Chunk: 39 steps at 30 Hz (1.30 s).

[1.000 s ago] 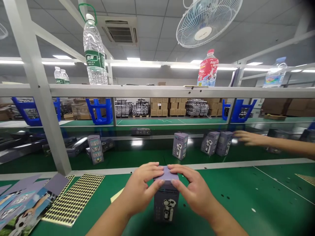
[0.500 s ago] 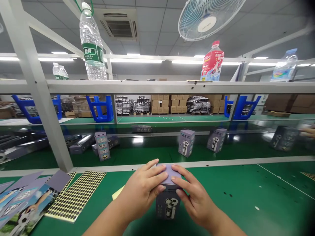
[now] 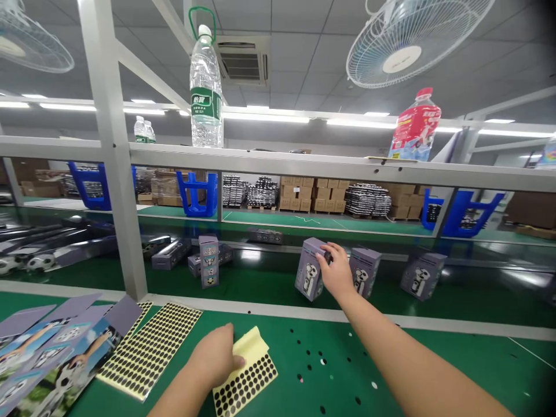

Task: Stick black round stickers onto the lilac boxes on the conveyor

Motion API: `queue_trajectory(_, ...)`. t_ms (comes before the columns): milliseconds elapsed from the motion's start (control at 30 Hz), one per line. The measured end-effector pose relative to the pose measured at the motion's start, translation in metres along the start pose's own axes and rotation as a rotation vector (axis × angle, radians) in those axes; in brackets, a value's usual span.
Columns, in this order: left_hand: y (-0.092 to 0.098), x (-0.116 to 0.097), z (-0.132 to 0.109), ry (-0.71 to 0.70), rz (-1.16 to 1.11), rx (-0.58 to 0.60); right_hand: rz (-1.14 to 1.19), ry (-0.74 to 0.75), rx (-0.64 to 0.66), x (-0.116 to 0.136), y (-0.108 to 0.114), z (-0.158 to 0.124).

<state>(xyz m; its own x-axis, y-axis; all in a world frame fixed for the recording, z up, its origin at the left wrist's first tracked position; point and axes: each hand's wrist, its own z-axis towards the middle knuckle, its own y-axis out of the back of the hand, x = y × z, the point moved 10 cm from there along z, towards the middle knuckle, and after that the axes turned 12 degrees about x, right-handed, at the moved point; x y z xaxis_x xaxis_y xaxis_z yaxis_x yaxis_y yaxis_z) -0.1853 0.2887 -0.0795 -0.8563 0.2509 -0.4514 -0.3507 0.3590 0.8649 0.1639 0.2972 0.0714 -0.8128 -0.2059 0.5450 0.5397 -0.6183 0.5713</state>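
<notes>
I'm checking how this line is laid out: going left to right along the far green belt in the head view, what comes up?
Flat dark grey box, stack of small lilac printed boxes, lilac box printed with a black-and-white figure, right hand, second lilac box, third lilac box

A green workbench (image 3: pixel 456 341) ran along the near side. Printed cards (image 3: pixel 56 353) were laid overlapping at its left, and a sheet of black dot stickers (image 3: pixel 150 350) was set beside them. A yellow-backed sticker sheet (image 3: pixel 245 376) was placed to the right of that, and loose black dots (image 3: pixel 324 361) were scattered across the green. Farther off, purple boxes (image 3: pixel 365 272) were stood on a second green bench (image 3: pixel 256 284).
</notes>
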Motion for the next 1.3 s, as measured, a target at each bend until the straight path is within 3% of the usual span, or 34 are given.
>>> queue_trajectory(100,-0.004,-0.009,0.000,-0.046,-0.071,0.027,-0.011,-0.041,0.041,-0.018,-0.026,0.015)
queue_trajectory(167,-0.006,-0.018,0.000,-0.088,-0.123,0.020,-0.025,-0.045,0.071,-0.019,-0.032,0.011)
queue_trajectory(233,-0.011,-0.025,0.001,-0.116,-0.180,0.004,-0.057,-0.044,0.055,-0.008,-0.027,-0.007)
queue_trajectory(333,-0.022,-0.034,0.005,-0.151,-0.263,-0.006,-0.024,-0.014,0.104,0.021,-0.032,-0.057)
queue_trajectory(400,-0.027,-0.042,0.008,-0.194,-0.316,-0.004,0.244,-0.034,0.355,0.035,-0.065,-0.099)
queue_trajectory(467,-0.029,-0.049,0.007,-0.240,-0.361,0.014,0.507,-0.159,0.585,0.040,-0.102,-0.142)
queue_trajectory(567,-0.030,-0.062,0.002,-0.321,-0.416,0.081,0.650,-0.285,0.707,0.041,-0.127,-0.178)
queue_trajectory(733,-0.021,-0.081,-0.011,-0.458,-0.445,0.146,0.719,-0.264,0.740,0.046,-0.124,-0.181)
queue_trajectory(967,-0.008,-0.080,-0.017,-0.449,-0.339,0.105,0.644,-0.207,0.810,0.047,-0.127,-0.184)
queue_trajectory(1300,-0.037,-0.066,-0.005,-0.346,-0.542,0.285,0.720,-0.188,0.831,0.049,-0.129,-0.181)
